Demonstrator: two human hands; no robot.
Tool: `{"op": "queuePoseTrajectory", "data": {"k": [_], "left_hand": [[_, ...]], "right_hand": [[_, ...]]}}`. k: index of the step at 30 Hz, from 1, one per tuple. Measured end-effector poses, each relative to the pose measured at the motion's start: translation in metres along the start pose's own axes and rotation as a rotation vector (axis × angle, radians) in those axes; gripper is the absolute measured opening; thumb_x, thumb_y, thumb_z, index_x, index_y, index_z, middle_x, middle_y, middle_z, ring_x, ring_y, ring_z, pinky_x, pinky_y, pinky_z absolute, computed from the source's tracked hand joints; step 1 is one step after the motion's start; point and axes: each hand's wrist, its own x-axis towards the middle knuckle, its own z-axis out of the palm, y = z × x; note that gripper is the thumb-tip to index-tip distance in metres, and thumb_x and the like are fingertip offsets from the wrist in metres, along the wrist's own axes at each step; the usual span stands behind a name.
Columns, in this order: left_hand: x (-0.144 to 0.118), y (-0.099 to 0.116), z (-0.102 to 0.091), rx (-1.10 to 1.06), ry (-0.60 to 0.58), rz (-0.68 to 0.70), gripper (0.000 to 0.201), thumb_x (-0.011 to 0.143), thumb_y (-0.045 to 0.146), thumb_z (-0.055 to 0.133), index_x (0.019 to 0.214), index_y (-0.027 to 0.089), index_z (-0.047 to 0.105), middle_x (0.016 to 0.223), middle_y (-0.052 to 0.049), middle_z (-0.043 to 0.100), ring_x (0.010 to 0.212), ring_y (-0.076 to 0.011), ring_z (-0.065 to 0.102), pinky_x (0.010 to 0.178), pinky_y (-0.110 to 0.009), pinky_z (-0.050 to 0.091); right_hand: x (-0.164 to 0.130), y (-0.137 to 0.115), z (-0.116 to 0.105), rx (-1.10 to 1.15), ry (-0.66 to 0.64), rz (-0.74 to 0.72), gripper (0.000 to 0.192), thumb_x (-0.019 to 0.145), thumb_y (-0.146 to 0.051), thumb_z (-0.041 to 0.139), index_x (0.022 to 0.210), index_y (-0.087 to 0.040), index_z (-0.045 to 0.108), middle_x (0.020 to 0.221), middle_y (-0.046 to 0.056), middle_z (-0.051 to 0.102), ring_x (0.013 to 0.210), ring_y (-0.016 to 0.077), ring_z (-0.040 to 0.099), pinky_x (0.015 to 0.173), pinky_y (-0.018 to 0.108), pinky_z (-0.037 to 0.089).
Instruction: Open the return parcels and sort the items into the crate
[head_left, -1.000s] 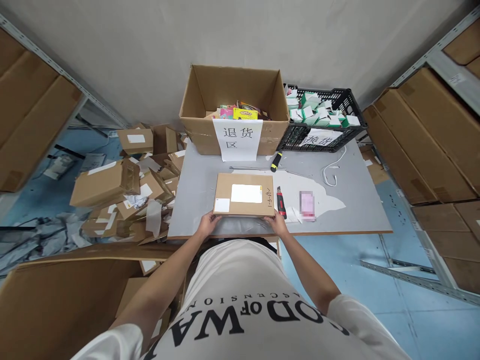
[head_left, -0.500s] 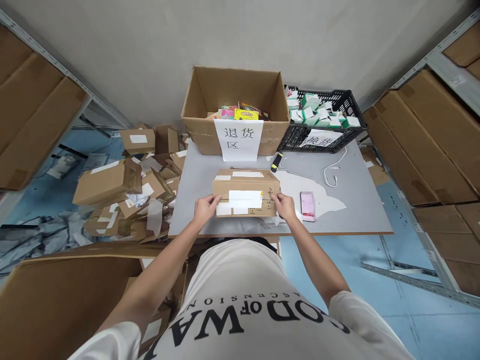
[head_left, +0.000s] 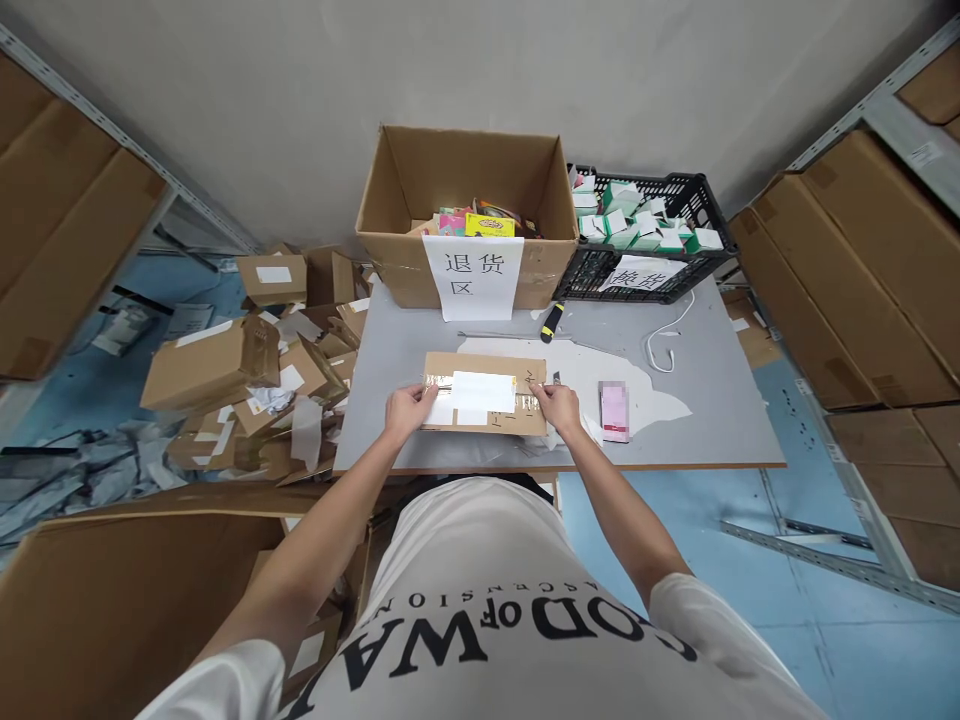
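A small cardboard box (head_left: pixel 499 364) with white labels, clear tape and dark handwriting is held at the front of the grey table (head_left: pixel 405 335). My left hand (head_left: pixel 407 409) is closed on the box's left end, thumb on the labelled face. At the opposite end my right hand (head_left: pixel 559 406) grips the box the same way, close to the writing. The undersides of my fingers are hidden. A pink-screened phone (head_left: pixel 615 412) lies to the right of my right hand. Beyond the box lies a black and yellow cutter (head_left: pixel 553 322).
An open carton (head_left: pixel 405 270) holding colourful packs stands at the back, beside a black crate (head_left: pixel 637 286) of green-and-white boxes. A white cable (head_left: pixel 651 352) lies at right. Cardboard boxes (head_left: pixel 210 375) are heaped left; a large open carton (head_left: pixel 135 590) stands near-left.
The box has tilted so its labelled face lies flatter and its upper side no longer shows. It has shifted slightly left, with both hands still on its ends.
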Motion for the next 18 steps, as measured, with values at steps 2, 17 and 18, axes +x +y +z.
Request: {"op": "queuePoseTrajectory", "data": {"k": [2, 17, 18], "left_hand": [[-0.001, -0.004, 0.003, -0.075, -0.022, 0.009, 0.046, 0.072, 0.052, 0.062, 0.1, 0.017, 0.073, 0.084, -0.005, 0.074, 0.077, -0.0233, 0.066, 0.064, -0.027, 0.045], [-0.012, 0.002, 0.007, -0.145, 0.075, 0.052, 0.058, 0.071, 0.046, 0.066, 0.121, 0.016, 0.061, 0.109, -0.012, 0.069, 0.101, -0.0281, 0.064, 0.087, -0.035, 0.047], [-0.014, 0.004, 0.007, -0.107, 0.09, 0.059, 0.063, 0.073, 0.045, 0.066, 0.126, 0.015, 0.057, 0.113, -0.013, 0.068, 0.104, -0.0292, 0.063, 0.09, -0.036, 0.046]], "right_hand": [[0.004, 0.001, 0.003, 0.003, 0.012, 0.009, 0.061, 0.086, -0.066, 0.036, 0.052, -0.02, 0.059, 0.057, 0.006, 0.062, 0.059, 0.0173, 0.055, 0.055, 0.026, 0.032], [0.014, 0.022, 0.006, 0.417, -0.018, 0.114, 0.052, 0.083, -0.061, 0.046, 0.087, -0.016, 0.072, 0.088, 0.009, 0.073, 0.079, 0.0212, 0.067, 0.07, 0.027, 0.047], [0.014, 0.029, 0.006, 0.474, -0.009, 0.136, 0.053, 0.086, -0.059, 0.041, 0.091, -0.015, 0.071, 0.09, 0.01, 0.073, 0.077, 0.0205, 0.068, 0.071, 0.027, 0.048]]}}
